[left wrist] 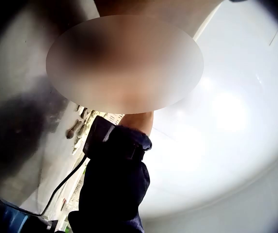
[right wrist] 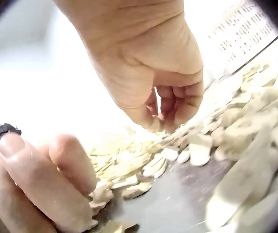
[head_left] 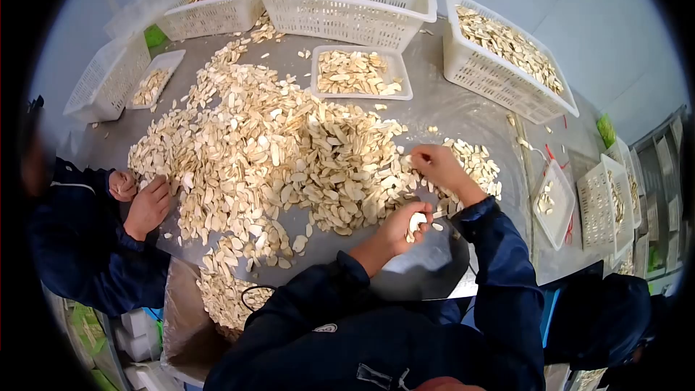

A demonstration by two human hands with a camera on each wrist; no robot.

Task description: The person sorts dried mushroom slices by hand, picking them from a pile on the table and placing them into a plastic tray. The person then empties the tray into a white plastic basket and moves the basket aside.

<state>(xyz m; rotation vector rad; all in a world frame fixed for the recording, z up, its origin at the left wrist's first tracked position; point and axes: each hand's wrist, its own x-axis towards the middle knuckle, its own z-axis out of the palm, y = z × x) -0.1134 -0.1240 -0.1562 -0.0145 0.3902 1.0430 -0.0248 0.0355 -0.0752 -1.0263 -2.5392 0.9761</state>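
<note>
Pale, flat dried slices point(head_left: 246, 130), apparently mushroom, lie in a wide heap on the metal table point(head_left: 507, 174). My left hand point(head_left: 405, 228) is curled round several pale slices point(head_left: 415, 226) near the table's front edge. Beyond it, my right hand point(head_left: 438, 166) reaches down between the big heap and a smaller pile point(head_left: 474, 163). In the right wrist view the right hand point(right wrist: 148, 68) has thumb and fingertips together, right at the slices; I cannot tell whether one is pinched. The left hand point(right wrist: 42, 184) shows beside it. A blur covers the left hand in the left wrist view.
White perforated crates point(head_left: 347, 18) line the back, with another crate of slices point(head_left: 499, 65) at the right. A shallow tray point(head_left: 405, 90) of slices stands behind the heap. Another person's hands point(head_left: 148, 206) work at the left side. A small tray point(head_left: 565, 217) lies right.
</note>
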